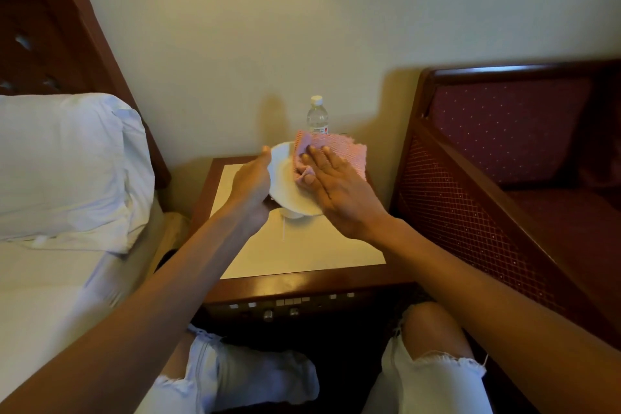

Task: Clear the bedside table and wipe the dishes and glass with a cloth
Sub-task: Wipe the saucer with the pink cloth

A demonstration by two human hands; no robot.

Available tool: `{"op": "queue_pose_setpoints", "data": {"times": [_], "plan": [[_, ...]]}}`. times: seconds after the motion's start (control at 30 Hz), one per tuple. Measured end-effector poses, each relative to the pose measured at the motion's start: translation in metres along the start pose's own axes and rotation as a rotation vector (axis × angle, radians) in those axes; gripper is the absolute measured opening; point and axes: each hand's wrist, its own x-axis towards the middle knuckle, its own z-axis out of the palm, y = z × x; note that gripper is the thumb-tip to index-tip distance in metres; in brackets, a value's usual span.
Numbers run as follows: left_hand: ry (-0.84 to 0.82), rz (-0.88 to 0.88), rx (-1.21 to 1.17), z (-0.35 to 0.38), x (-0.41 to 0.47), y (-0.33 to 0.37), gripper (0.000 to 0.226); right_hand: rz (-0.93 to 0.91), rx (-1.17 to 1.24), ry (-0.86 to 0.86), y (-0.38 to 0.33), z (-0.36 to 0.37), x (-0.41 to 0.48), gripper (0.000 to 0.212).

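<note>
At the left edge a white pillow (67, 161) lies on the bed under a dark carved wooden headboard (50, 27). In the middle of the frame, above the cream-topped, dark-wood-framed bedside bench (302, 252), the left hand (250, 188) grips a round white ceramic plate (285, 185) by its rim, tilted on edge with its face turned rightward. The right hand (339, 191) presses a pink woven cloth (339, 151) against that face, fingers stretched flat. Behind them, by the wall, stands a clear plastic water bottle with a white cap (317, 118). A dark red upholstered wooden armchair (504, 131) fills the right side.
</note>
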Motion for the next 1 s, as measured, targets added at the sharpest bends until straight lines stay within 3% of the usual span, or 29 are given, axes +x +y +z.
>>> {"op": "queue_pose_setpoints", "data": {"times": [0.07,0.13,0.23,0.37,0.43,0.53,0.6,0.73,0.87,1.0], "plan": [[0.025,0.049,-0.039,0.0,0.002,0.003,0.039,0.053,0.054,-0.006,-0.005,0.005,-0.008,0.051],[0.026,0.043,-0.072,0.001,0.004,0.002,0.046,-0.025,0.103,-0.051,-0.022,0.011,-0.018,0.048],[-0.036,-0.032,-0.013,0.004,-0.002,-0.001,0.034,-0.094,0.19,-0.055,-0.031,0.006,-0.014,0.048],[-0.043,-0.036,0.003,0.001,0.0,0.005,0.033,0.067,0.165,0.046,-0.014,0.0,0.002,0.05],[-0.015,-0.003,-0.045,0.002,0.003,0.009,0.036,0.157,0.243,0.016,-0.018,0.005,-0.002,0.05],[0.008,0.005,-0.045,0.006,0.001,0.007,0.029,0.141,0.36,-0.048,-0.041,0.013,-0.014,0.051],[-0.031,-0.088,0.007,0.004,0.001,0.001,0.035,0.125,0.432,-0.03,-0.046,0.01,-0.014,0.05],[-0.101,-0.147,0.07,-0.003,0.0,-0.001,0.031,0.092,0.31,-0.036,-0.025,0.0,-0.002,0.048],[0.076,-0.055,-0.053,0.005,-0.002,0.006,0.026,0.145,0.206,-0.037,-0.021,0.001,-0.005,0.043],[0.058,-0.148,0.017,0.007,-0.003,-0.006,0.036,0.087,0.35,-0.159,-0.038,0.01,-0.012,0.051]]}}
